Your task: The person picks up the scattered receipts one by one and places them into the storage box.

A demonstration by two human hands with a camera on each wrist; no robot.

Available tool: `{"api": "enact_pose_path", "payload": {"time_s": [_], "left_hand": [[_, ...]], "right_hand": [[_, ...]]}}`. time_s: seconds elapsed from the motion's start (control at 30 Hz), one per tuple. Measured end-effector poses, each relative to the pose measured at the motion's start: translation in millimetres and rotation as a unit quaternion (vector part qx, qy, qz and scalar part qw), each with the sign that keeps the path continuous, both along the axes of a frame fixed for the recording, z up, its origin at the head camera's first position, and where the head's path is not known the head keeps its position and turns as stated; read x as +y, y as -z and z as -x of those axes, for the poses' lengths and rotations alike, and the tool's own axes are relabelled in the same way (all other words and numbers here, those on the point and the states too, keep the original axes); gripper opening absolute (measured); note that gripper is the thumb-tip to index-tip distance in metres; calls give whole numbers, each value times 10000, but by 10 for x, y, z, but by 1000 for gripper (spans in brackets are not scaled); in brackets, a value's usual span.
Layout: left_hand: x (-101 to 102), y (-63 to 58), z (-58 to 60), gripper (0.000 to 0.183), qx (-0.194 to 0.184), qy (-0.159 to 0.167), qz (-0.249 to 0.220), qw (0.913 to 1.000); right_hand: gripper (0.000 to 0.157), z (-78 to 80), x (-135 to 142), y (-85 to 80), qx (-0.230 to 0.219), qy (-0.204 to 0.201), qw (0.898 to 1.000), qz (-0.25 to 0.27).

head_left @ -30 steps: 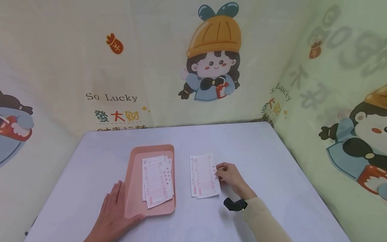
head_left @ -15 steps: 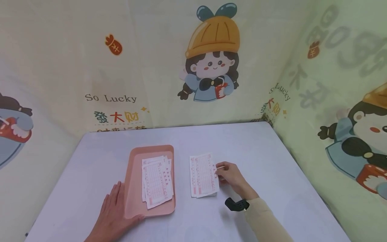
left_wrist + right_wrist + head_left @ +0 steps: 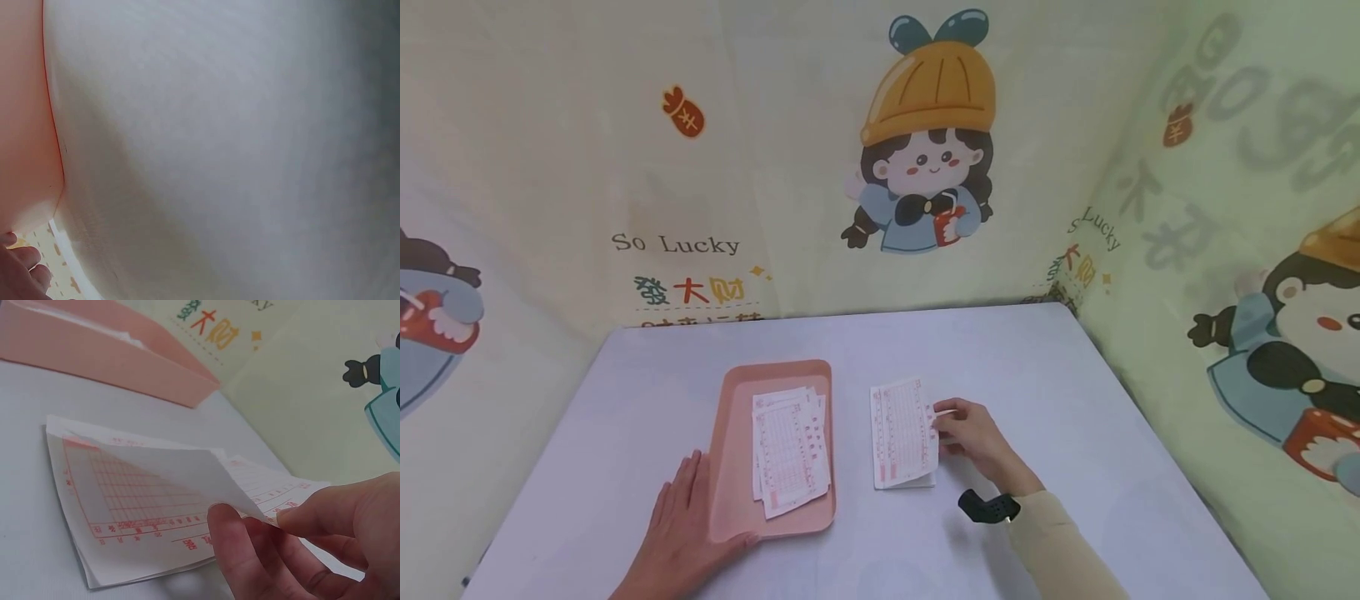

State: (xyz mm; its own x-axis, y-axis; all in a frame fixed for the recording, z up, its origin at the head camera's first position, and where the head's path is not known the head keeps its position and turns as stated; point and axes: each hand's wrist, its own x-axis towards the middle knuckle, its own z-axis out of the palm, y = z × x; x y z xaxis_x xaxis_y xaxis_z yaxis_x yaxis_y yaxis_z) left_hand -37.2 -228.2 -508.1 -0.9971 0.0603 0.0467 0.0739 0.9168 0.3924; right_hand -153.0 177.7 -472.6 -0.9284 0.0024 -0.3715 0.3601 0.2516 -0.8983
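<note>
My right hand (image 3: 973, 435) pinches the right edge of a printed paper sheet (image 3: 172, 478) between thumb and fingers. That sheet curls up from a small stack of paper forms (image 3: 134, 565) lying on the table, all with red printed grids. In the head view the lifted form (image 3: 906, 433) hides most of the stack under it. My left hand (image 3: 681, 521) lies with straight fingers along the left side of a pink tray (image 3: 724, 467), its thumb at the tray's near edge. Inside the tray rest several similar forms (image 3: 792, 454), loosely overlapped.
A white table (image 3: 1000, 350) carries the tray and the stack, with a gap between the two. Cloth walls (image 3: 805, 167) printed with cartoon figures and lettering stand behind the table and at its sides. A black band (image 3: 988, 507) sits on the right wrist.
The top form's right side has been raised and drawn leftward by my right hand, baring the lower corner of the stack beneath. My left hand and the tray stay put.
</note>
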Motion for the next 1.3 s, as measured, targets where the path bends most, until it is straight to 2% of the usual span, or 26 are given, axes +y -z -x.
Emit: {"api": "enact_pose_path", "payload": {"time_s": [0.2,0.7,0.9,1.1,1.3], "left_hand": [[1,7,-2,135,179,19,74,9998],[-6,-4,0,134,203,42,71,9998],[-1,-6,-1,135,109,16,34,9999],[-2,-9,5,136,88,7,24,10000],[7,-22,13,139,-218,-83,-11,9997]], "right_hand": [[35,-5,-7,-62,140,-77,9997,208],[34,35,-50,-135,164,-16,9992,371],[33,64,-119,-143,123,-28,9982,582],[35,73,-216,-167,166,-210,9961,841],[34,57,-339,-182,176,-456,9939,993]]}}
